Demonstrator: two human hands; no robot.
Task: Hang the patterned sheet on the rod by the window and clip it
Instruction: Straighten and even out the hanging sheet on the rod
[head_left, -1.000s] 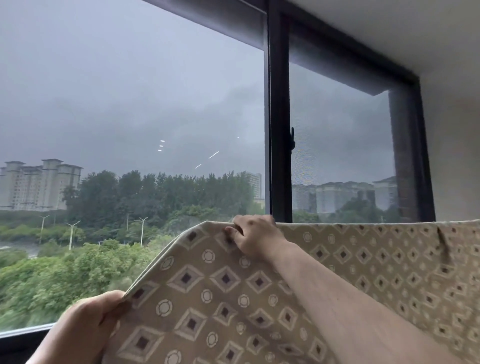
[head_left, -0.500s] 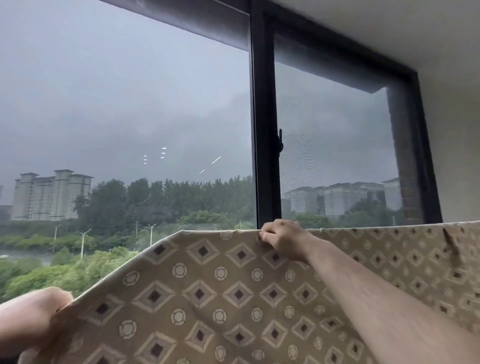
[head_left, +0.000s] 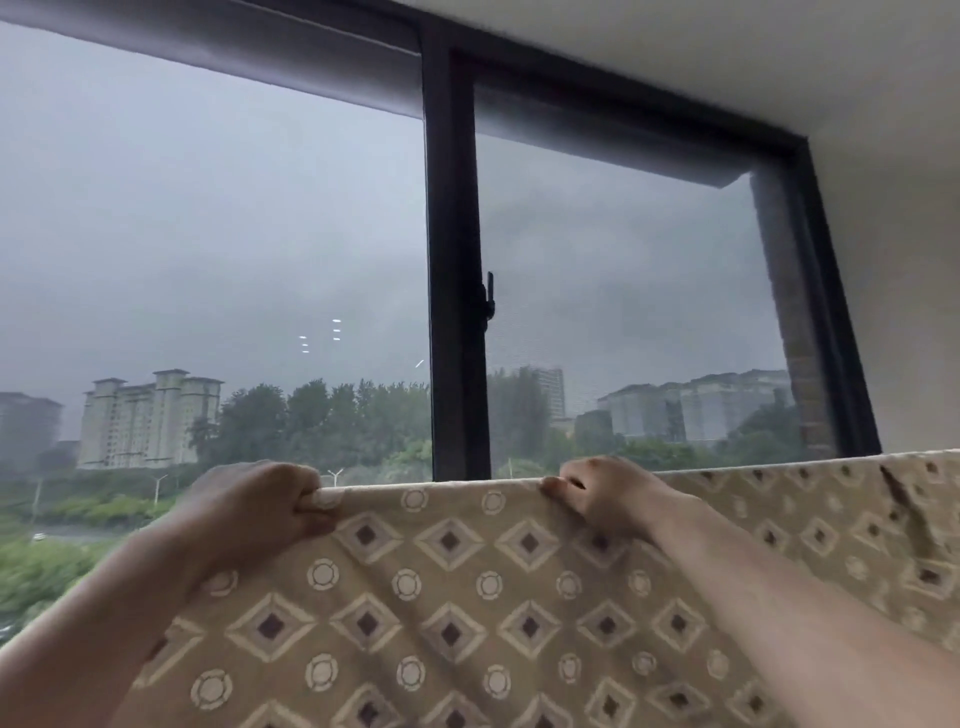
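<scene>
A tan patterned sheet (head_left: 447, 587) with diamonds and circles fills the lower part of the view, its top edge stretched level in front of the window. My left hand (head_left: 260, 506) grips that top edge at its left end, fingers curled round the cloth. My right hand (head_left: 597, 493) holds the same edge further right, fingers curled over it. To the right of my right hand the sheet runs on along a straight line, draped over something. The rod itself is hidden under the cloth. No clip is in view.
A dark window frame post (head_left: 457, 270) with a handle (head_left: 488, 301) stands behind the sheet between two panes. A white wall (head_left: 904, 260) is at the right and the ceiling (head_left: 727, 47) above. Trees and buildings lie outside.
My left hand has risen from low at the left up to the height of my right hand, pulling the sheet's slanted top edge level. The view has tilted upward.
</scene>
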